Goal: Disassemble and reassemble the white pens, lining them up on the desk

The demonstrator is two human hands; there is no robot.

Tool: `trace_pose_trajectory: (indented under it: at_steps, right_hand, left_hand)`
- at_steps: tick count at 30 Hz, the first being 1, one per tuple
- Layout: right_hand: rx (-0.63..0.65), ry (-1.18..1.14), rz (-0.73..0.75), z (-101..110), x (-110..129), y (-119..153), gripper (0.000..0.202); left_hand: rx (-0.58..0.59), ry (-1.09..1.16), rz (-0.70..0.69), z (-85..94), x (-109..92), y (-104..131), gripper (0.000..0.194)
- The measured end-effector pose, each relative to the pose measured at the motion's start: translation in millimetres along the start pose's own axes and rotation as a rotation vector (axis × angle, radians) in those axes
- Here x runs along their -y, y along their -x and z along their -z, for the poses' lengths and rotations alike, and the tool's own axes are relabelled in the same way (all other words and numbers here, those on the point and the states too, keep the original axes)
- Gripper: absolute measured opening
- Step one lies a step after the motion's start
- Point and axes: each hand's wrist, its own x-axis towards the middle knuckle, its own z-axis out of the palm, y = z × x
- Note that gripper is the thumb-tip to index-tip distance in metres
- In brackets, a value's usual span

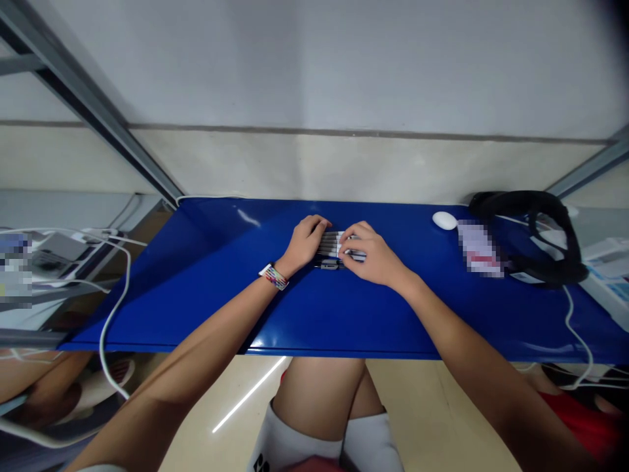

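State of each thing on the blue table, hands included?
Slim pens: lying side by side
Dark item: lying alongside
Left hand: curved at pens' left ends
Right hand: fingers bent over pens' right side
White oval object: lying untouched
Pixelated item: unreadable
Black strap: looped

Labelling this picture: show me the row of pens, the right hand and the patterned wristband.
Row of pens (329, 244): head view, exposed barrels.
Right hand (374, 254): head view, its back.
Patterned wristband (276, 276): head view, coloured part.
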Motion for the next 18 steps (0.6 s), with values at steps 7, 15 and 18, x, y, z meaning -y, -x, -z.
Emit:
trace_pose_trajectory:
  at_steps: [7,15,18]
  right_hand:
    - [0.154,0.006,0.080,-6,9,2,0.019]
    - [0.259,0.009,-0.054,8,8,0,0.013]
    - [0.366,0.004,-0.029,11,9,-2,0.018]
  left_hand:
    - [-0.042,-0.031,0.018,-0.4,0,-1,0.032]
    - [-0.050,-0.041,0.038,-0.7,-1,-1,0.031]
    - [-0.046,-0.054,0.042,-1.0,-2,-1,0.031]
